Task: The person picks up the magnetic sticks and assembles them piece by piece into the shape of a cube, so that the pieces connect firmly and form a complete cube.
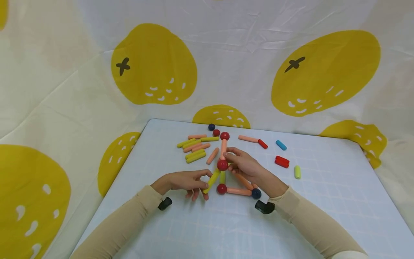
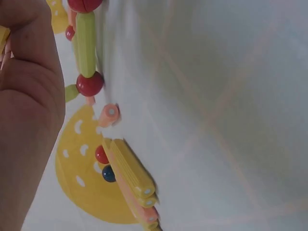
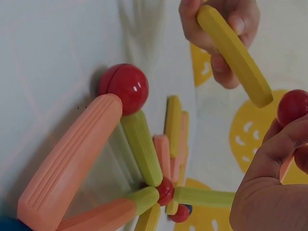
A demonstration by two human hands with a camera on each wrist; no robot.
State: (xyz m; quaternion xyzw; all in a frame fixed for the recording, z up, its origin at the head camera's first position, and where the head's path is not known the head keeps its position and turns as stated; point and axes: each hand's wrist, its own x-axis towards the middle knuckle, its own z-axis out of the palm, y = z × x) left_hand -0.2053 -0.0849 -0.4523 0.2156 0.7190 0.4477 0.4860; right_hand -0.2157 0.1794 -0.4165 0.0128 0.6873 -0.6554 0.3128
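Observation:
My left hand [image 1: 189, 181] pinches a yellow stick [image 3: 236, 55] between thumb and fingers. The stick slants, its far end close to a red ball [image 3: 293, 106] but apart from it in the right wrist view. My right hand [image 1: 244, 163] holds a salmon stick [image 1: 224, 147] that has this red ball at its lower end and another red ball [image 1: 224, 136] at its upper end. Below on the table is a joined frame: a red ball [image 1: 221, 189], a salmon stick [image 1: 239, 191], a dark blue ball [image 1: 256, 193] and a green stick [image 3: 142, 147]. My right hand partly hides it.
Loose yellow sticks [image 1: 195, 157] and salmon sticks [image 1: 212, 156] lie at the back left, near a dark blue ball [image 1: 211, 127] and a red ball [image 1: 216, 132]. To the right lie short red sticks [image 1: 282, 162], a blue one [image 1: 281, 145] and a light green one [image 1: 297, 172]. A patterned curtain [image 1: 233, 72] hangs behind.

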